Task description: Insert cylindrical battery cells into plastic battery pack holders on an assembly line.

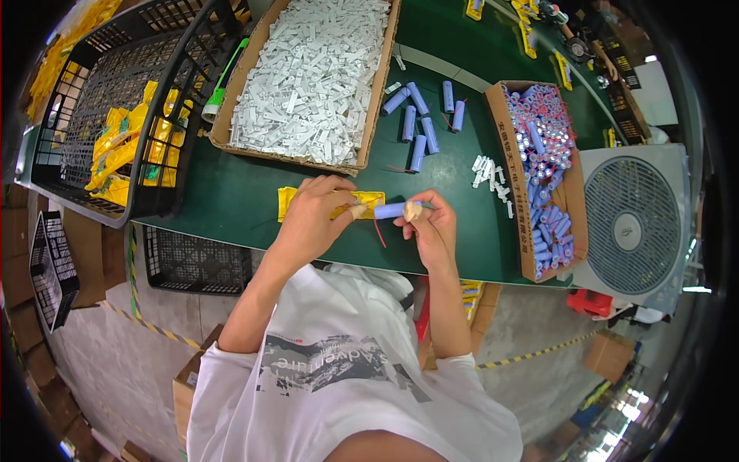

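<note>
A flat yellow plastic casing [286, 202] lies on the green table near its front edge. My left hand [309, 217] rests over it with fingers bent and gripping it; the hand covers its middle. My right hand [433, 229] pinches a purple cylindrical battery [389, 210] with a red wire hanging from it. The battery lies level, its left end at the casing's right end; whether they touch I cannot tell. Beige finger covers show on my left thumb and on a right-hand digit. Beyond my hands, several loose purple batteries [416, 154] lie on the table.
A cardboard box [362, 158] of small white plastic parts stands ahead. Small white pieces [493, 179] lie beside a box [526, 231] of purple batteries. At right stands a grey box fan [589, 165]; at left, a black crate [131, 208] holds yellow casings [115, 146].
</note>
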A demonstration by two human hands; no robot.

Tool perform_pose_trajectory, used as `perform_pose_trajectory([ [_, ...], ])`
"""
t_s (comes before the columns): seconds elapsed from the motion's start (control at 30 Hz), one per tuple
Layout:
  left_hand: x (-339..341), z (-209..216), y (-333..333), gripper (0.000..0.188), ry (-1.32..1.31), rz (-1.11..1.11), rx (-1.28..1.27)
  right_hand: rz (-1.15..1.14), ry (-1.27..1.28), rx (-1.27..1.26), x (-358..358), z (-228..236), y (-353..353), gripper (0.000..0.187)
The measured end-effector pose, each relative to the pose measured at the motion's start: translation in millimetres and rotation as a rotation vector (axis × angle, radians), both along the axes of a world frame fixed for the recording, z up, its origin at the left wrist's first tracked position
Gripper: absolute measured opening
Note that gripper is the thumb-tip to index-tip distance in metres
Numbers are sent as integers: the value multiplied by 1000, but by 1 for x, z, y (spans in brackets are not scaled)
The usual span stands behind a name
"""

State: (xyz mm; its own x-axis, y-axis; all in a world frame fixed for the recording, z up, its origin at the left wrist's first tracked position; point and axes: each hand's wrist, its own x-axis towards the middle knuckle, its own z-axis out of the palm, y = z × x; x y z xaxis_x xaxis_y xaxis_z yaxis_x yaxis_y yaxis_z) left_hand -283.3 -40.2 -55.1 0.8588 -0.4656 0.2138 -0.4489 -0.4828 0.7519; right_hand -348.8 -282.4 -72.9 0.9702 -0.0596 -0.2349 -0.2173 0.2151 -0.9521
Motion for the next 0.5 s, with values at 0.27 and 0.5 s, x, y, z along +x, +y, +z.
perform_pose_trajectory([
  [0.27,2,-1,2,8,-63,-48,-81,113,-156,-411,32,17,17,22],
  [0.5,-1,-6,3,9,-93,-92,-169,414,-474,-979,40,35,-9,33],
])
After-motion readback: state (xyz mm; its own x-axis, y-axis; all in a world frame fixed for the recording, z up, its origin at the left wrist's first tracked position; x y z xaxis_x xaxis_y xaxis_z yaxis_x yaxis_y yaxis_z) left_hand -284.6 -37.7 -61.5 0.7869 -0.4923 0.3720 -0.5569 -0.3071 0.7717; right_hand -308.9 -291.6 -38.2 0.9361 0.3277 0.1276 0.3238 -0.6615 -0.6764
